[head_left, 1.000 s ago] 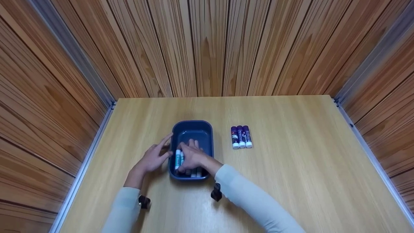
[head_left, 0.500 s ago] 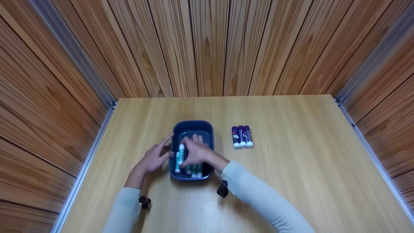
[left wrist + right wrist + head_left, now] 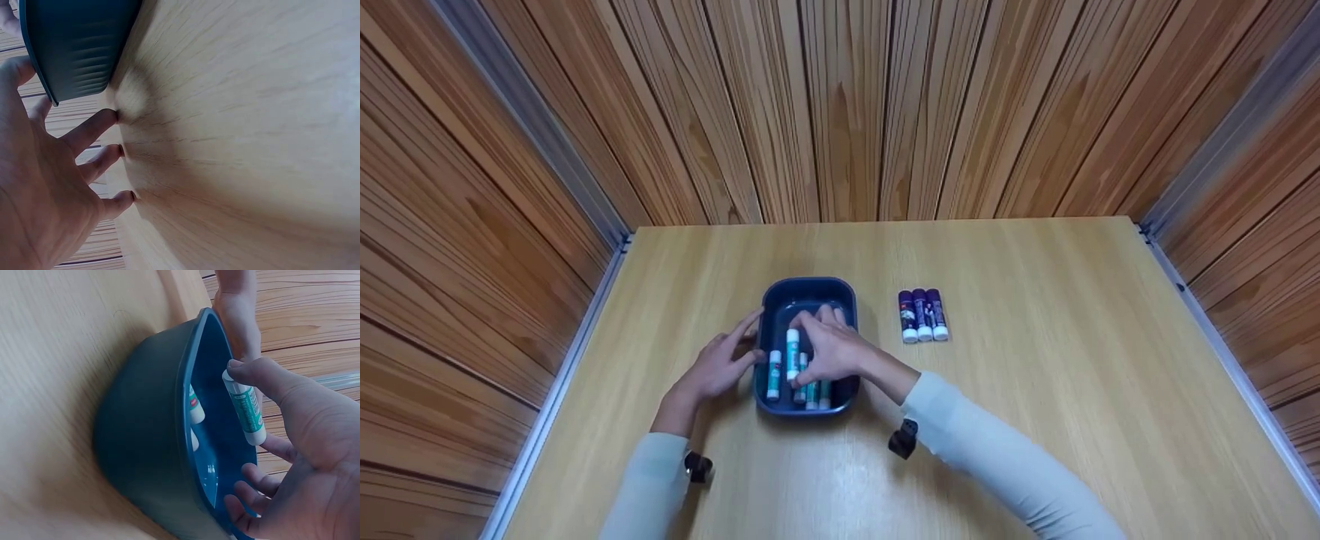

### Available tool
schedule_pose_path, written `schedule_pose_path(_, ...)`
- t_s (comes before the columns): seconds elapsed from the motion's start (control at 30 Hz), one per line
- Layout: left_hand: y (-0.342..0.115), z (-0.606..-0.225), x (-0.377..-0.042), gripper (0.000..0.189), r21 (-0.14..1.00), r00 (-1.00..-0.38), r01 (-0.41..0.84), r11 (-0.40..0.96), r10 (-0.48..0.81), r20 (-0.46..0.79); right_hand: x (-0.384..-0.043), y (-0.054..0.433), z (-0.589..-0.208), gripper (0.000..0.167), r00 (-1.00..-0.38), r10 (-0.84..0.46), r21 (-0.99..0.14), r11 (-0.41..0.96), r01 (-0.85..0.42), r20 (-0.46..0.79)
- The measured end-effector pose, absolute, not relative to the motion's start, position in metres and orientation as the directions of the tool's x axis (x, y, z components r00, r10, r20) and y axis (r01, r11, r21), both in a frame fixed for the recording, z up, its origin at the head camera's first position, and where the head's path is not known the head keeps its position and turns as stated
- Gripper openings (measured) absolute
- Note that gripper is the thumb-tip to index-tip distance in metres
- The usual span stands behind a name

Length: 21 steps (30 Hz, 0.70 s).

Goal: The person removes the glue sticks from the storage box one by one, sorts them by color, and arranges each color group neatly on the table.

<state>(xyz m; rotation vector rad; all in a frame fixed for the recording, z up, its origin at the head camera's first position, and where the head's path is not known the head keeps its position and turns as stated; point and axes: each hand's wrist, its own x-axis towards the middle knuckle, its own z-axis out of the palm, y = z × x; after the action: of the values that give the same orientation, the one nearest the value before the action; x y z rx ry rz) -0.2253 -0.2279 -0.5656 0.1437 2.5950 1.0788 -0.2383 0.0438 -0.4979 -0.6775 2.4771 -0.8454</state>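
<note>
A green-and-white glue stick (image 3: 245, 406) is pinched end to end between the thumb and index finger of my right hand (image 3: 835, 351), just above the blue bin (image 3: 846, 294). Several more green glue sticks (image 3: 774, 375) lie in the near half of the bin, partly covered by the right hand. My left hand (image 3: 720, 366) rests at the bin's left side; its thumb and index finger touch the rim, and the other fingertips meet the table in the left wrist view.
Three purple glue sticks (image 3: 924, 315) with white ends lie side by side on the wooden table (image 3: 1035, 360), right of the bin. Wood-panelled walls (image 3: 840, 112) enclose the table's back and sides.
My right hand has lifted one green glue stick from the row in the bin and moved it a little to the right. The left hand has stayed at the rim.
</note>
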Motion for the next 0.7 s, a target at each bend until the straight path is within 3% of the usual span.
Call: schedule_pose_path(0.7, -0.226, -0.565, -0.224, 0.073, 0.700, -0.945, -0.037, 0.713, 0.204, -0.257, -0.229, 0.090, -0.483, 0.084, -0.834, -0.509, -0.701, 0.675, -0.231, -0.214)
